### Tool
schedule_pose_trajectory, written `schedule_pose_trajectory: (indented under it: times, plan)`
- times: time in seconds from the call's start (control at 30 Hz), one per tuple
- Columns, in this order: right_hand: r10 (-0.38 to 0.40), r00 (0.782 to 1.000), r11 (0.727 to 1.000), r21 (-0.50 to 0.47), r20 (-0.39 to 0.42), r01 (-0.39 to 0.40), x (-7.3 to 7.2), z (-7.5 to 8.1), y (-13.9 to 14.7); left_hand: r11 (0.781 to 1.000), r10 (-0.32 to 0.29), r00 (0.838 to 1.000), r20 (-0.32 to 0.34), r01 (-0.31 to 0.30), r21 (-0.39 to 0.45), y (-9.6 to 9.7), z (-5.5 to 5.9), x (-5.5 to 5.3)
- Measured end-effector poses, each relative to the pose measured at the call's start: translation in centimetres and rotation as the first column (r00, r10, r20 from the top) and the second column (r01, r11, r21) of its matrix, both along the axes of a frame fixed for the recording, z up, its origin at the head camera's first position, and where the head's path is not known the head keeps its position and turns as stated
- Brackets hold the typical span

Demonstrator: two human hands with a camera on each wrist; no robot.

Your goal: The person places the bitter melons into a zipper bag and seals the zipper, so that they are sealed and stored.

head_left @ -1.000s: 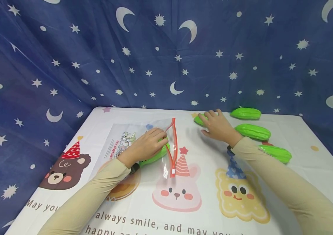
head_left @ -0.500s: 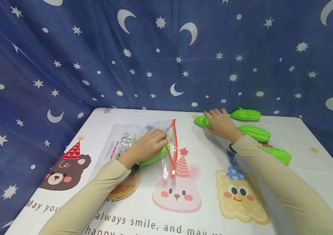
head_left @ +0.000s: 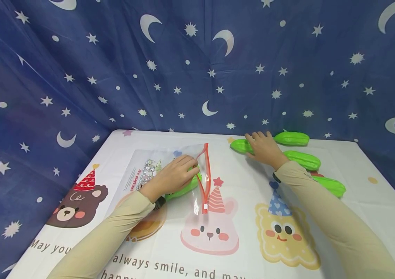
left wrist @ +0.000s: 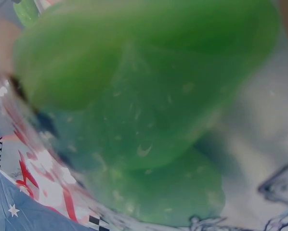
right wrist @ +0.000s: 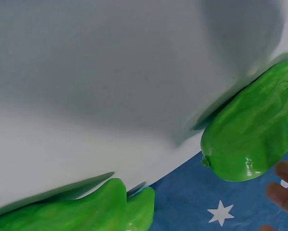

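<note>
My left hand point(head_left: 171, 176) grips the upper edge of a clear zip bag point(head_left: 202, 159) with a red zip strip, whose mouth gapes to the right. Inside the bag lies a bright green ribbed bitter melon point(head_left: 182, 192). In the left wrist view, blurred green shapes point(left wrist: 149, 115) overlap behind the plastic. At the table's back, my right hand point(head_left: 266, 149) lies over the right end of another bitter melon point(head_left: 241, 146), covering that end. In the right wrist view, its spread fingertips point(right wrist: 283, 195) show beside a bitter melon point(right wrist: 252, 130), with a gap between.
To the right lie more bitter melons: one at the back edge point(head_left: 291, 138), one in the middle point(head_left: 303, 159) and one nearer point(head_left: 331, 186), partly behind the right sleeve point(head_left: 317, 195). A blue star-patterned curtain point(head_left: 197, 77) stands behind the white printed tablecloth point(head_left: 239, 240).
My right hand has shifted slightly right along the back bitter melon, uncovering more of its left part. The melon stays in place. My left hand keeps its grip on the bag.
</note>
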State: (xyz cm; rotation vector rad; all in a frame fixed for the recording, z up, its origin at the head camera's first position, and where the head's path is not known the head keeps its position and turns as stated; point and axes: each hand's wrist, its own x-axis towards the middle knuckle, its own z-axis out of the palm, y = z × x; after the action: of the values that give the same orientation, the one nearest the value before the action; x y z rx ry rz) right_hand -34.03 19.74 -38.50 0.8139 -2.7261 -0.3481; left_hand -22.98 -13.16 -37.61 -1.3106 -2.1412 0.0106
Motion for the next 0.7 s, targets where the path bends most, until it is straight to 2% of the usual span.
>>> schedule_pose_trajectory:
  times: [0.37,0.7]
  plan:
    - [-0.032,0.999,0.999,-0.009,0.032,0.032,-0.29,-0.52,0.20,1.000,-0.009,1.000,-0.004,0.009,0.007,-0.01,-0.08,-0.08]
    - [-0.038,0.998,0.999,0.038,0.047,0.036,-0.42,-0.87,0.48,1.000,-0.006,1.000,0.004,0.006,0.005,-0.05,-0.12,-0.07]
